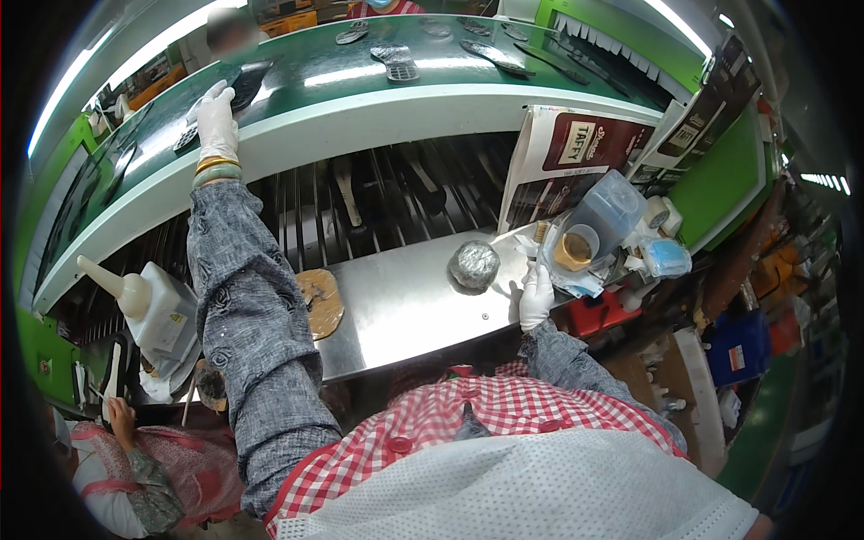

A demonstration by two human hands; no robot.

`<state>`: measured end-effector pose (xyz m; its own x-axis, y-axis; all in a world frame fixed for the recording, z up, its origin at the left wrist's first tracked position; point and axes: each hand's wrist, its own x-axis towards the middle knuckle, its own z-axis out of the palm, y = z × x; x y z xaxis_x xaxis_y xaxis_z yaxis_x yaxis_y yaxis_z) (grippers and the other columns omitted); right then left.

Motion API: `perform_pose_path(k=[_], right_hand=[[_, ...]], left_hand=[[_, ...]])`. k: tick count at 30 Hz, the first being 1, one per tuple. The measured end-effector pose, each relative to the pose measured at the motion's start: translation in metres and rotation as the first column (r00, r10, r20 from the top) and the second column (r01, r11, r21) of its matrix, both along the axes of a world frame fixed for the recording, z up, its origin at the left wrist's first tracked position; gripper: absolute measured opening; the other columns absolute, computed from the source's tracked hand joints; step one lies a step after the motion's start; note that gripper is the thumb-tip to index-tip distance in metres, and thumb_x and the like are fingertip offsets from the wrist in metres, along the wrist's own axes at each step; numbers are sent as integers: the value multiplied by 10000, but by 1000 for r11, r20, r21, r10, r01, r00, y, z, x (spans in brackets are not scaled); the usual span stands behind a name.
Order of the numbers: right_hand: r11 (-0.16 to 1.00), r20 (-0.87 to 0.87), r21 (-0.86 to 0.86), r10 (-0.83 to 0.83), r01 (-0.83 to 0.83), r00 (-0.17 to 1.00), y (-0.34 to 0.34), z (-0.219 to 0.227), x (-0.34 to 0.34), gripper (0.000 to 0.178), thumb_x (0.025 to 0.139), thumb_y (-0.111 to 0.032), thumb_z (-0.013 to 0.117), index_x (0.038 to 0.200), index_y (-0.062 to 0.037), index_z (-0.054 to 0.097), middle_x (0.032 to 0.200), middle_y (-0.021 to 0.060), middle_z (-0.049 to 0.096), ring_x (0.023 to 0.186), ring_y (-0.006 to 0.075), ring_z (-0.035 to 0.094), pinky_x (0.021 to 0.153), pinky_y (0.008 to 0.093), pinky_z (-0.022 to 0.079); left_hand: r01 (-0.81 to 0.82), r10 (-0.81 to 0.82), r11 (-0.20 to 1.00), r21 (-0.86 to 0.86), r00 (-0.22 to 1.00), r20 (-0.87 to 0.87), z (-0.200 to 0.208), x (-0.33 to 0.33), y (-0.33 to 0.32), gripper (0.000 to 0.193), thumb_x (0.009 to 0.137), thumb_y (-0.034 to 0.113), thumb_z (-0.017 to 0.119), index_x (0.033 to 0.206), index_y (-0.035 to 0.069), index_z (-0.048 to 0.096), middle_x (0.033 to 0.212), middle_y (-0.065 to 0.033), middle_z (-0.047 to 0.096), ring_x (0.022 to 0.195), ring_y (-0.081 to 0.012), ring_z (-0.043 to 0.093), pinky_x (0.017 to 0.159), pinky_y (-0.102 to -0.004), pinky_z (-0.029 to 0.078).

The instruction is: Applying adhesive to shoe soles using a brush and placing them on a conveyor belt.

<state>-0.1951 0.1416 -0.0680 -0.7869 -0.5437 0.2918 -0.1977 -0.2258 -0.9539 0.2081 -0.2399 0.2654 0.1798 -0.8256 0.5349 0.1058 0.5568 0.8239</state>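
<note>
My left hand point(217, 126), in a white glove, reaches far out over the green conveyor belt point(310, 97). Its fingers are closed at the edge of a dark shoe sole point(249, 87); part of the grip is hidden. Another sole point(186, 138) with a grid pattern lies just below that hand. My right hand point(537, 297), also gloved, is low at the right end of the metal shelf point(396, 310). Its fingers are pinched together below a small pale-bristled brush point(541, 231), whose handle they seem to hold. Beside it stands a clear plastic container point(612, 211) with a tan-filled cup point(576, 247).
Several soles point(396, 63) lie along the belt. A foil-wrapped round lump point(474, 265) and a brown-stained disc point(320, 304) sit on the shelf. A white spouted bottle point(153, 306) is at left, near a co-worker's hand point(121, 416). Dark rods point(297, 207) run under the belt.
</note>
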Motion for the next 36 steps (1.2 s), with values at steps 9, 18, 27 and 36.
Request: perform_pose_path(k=[9, 18, 27, 36], right_hand=[[990, 202, -109, 113, -93, 973, -20, -2, 28, 226, 1014, -138, 444, 1145, -26, 591, 855, 33, 521, 760, 128, 533, 605, 293, 560], [997, 106, 24, 77, -80, 991, -20, -6, 20, 338, 996, -171, 411, 1315, -66, 453, 980, 55, 461, 808, 190, 560, 562, 331, 605], [990, 9, 144, 3, -5, 1000, -29, -24, 4, 347, 1036, -235, 396, 1274, -9, 508, 1112, 93, 581, 842, 179, 598, 570, 252, 568], [983, 66, 183, -17, 5, 998, -20, -21, -2, 371, 1036, -255, 399, 1314, -25, 481, 1136, 88, 562, 910, 182, 566, 557, 289, 581]], left_hand=[[-408, 718, 600, -688, 655, 238, -55, 15, 51, 286, 926, 181, 505, 1144, 61, 647, 1154, -177, 623, 1089, -329, 572, 1005, -392, 415], [-11, 30, 990, -138, 991, 134, -255, -77, 289, 248, 931, -36, 497, 1135, 27, 623, 1112, -81, 635, 1066, -189, 593, 962, -297, 448], [185, -208, 942, 279, 977, 52, -335, -85, 336, 244, 973, 51, 454, 1155, 39, 616, 1109, -68, 616, 1103, -181, 556, 1003, -296, 399], [365, -373, 912, 186, 928, 6, -320, -145, 333, 247, 948, 60, 479, 1161, 24, 599, 1126, -100, 611, 1102, -216, 564, 1008, -314, 405]])
